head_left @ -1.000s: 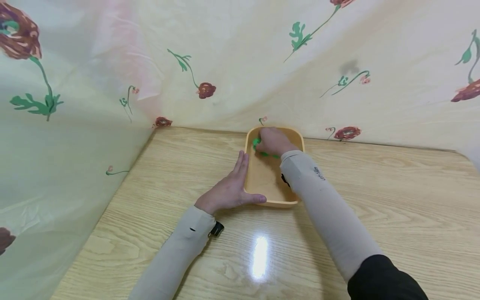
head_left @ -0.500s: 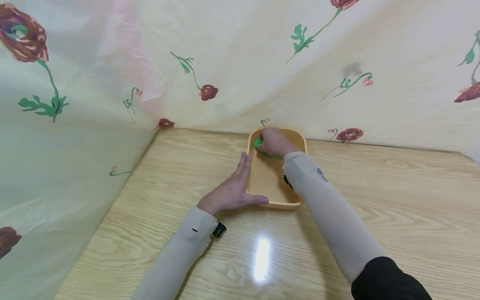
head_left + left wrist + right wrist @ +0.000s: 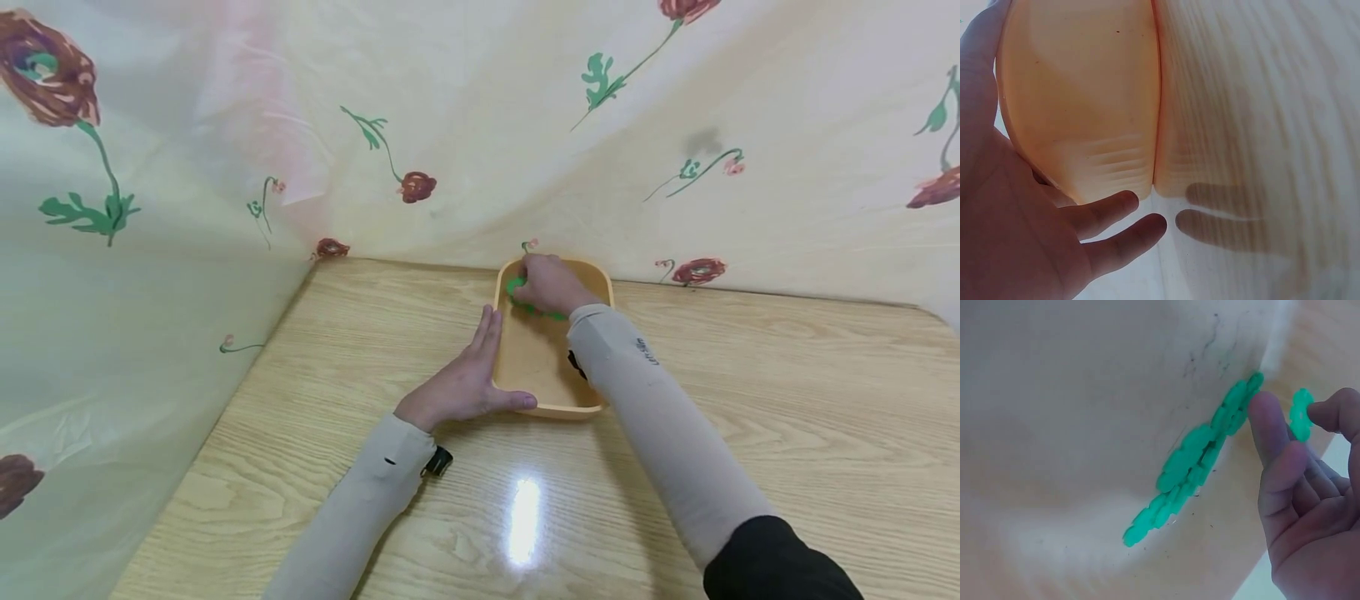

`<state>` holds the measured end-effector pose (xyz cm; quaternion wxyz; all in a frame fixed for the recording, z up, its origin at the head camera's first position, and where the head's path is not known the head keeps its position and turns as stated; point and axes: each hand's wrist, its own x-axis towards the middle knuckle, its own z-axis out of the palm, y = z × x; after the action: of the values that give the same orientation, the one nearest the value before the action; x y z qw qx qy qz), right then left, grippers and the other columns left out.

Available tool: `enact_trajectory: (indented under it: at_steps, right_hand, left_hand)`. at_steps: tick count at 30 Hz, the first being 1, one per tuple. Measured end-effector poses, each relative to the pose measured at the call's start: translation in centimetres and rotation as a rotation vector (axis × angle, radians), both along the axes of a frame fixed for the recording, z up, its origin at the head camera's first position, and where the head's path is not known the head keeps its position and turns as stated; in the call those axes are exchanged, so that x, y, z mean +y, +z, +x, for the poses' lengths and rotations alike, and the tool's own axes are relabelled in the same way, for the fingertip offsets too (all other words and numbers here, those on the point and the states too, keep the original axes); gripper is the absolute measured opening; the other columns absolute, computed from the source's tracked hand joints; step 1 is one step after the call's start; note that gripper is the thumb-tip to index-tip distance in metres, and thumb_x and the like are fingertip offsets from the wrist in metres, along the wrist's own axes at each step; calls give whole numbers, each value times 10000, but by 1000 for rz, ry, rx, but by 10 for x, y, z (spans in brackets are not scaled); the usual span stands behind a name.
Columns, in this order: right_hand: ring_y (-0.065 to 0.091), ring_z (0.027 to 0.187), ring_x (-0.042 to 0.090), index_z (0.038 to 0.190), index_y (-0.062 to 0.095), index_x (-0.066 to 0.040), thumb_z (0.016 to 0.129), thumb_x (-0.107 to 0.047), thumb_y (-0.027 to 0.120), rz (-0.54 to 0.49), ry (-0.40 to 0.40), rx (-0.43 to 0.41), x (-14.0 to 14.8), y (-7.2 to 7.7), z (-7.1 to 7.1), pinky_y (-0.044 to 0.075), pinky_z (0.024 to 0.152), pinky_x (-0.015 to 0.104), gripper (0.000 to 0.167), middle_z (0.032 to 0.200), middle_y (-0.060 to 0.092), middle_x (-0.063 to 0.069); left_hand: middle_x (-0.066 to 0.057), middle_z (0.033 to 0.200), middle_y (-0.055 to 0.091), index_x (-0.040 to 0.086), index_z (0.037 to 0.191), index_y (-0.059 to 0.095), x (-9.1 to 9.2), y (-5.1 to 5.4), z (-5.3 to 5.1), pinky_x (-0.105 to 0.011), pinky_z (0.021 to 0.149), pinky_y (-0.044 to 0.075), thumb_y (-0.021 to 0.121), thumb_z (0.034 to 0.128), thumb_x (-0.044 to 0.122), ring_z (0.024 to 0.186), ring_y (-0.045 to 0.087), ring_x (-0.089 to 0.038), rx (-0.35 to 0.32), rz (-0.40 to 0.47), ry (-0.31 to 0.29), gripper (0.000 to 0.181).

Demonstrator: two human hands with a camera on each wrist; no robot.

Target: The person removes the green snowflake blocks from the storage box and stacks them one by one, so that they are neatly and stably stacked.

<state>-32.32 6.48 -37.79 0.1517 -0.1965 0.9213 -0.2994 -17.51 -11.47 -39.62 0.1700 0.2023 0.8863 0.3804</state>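
An orange rectangular tray (image 3: 536, 358) stands on the table against the cloth backdrop. My left hand (image 3: 457, 387) rests along its left side and near corner, fingers mostly straight, thumb on the near rim. In the left wrist view, two fingertips (image 3: 1147, 228) reach past the tray's end. My right hand (image 3: 553, 285) is inside the tray at the far left, fingers curled. In the right wrist view, its thumb and fingers pinch a small green scalloped plastic disc (image 3: 1301, 415). Beside them a row of linked green discs (image 3: 1191, 456) lies along the tray wall; the hand partly hides them in the head view.
The wood-grain table (image 3: 360, 333) extends to both sides and in front of the tray. A flowered plastic sheet (image 3: 465, 125) hangs close behind the tray and along the left side. Light glares off the table (image 3: 523, 521) near the front.
The whole head view shifted slightly early on. Both hands and the tray keep almost the same positions; slightly different bits of green show around the right hand.
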Motion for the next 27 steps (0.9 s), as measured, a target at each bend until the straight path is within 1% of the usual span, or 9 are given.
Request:
enact_trajectory:
  at_steps: [3,6,8,15,19,22,27]
  right_hand:
    - [701,769,278,1162,571,35,950,-148,654,-60,-27,7,1,-2,-2,574,709,354,292,972,698,169]
    - [700,847,285,1233,553,44,919,-141,648,-111,-64,31,2,-3,-4,571,791,380,377,1103,676,194]
    - [686,884,290,1256,544,41,919,-137,652,-146,-84,37,2,-1,-4,564,825,394,396,1170,641,197]
    - [682,832,270,1227,540,19,937,-111,636,-227,-114,13,3,0,-1,576,736,343,331,1142,658,171]
    - [697,865,273,1238,552,32,940,-122,629,-248,-128,26,5,1,1,577,752,345,344,1195,662,208]
    - [696,899,273,1250,552,19,937,-132,623,-271,-139,23,8,7,4,577,756,349,355,1232,649,215]
    - [709,878,271,1241,544,-11,928,-120,607,-337,-145,15,15,21,7,586,713,367,338,1191,675,174]
  left_hand:
    - [67,1586,-348,173,1574,-237,0,-1,0,-425,1185,186,763,859,552,1512,-14,-266,1,1,-1,1286]
    - [61,1591,-341,148,1583,-217,-1,-2,0,-428,1184,194,766,858,548,1513,-4,-274,8,1,-2,1285]
    - [53,1598,-336,145,1584,-214,-1,-2,0,-431,1180,207,764,858,552,1513,14,-283,14,-4,-2,1285]
    - [-62,1645,-275,126,1589,-197,-2,-7,-1,-441,1172,226,764,852,564,1511,48,-304,45,-10,-5,1287]
    - [-59,1646,-273,129,1588,-200,-2,-8,-1,-434,1174,224,770,848,559,1513,38,-291,45,-8,-4,1294]
    - [-53,1645,-275,137,1587,-204,-2,-8,-1,-433,1176,221,777,845,552,1514,31,-288,42,-4,-1,1298]
    - [-30,1640,-283,145,1589,-200,-4,-9,1,-430,1175,225,780,837,560,1513,41,-287,48,-2,4,1303]
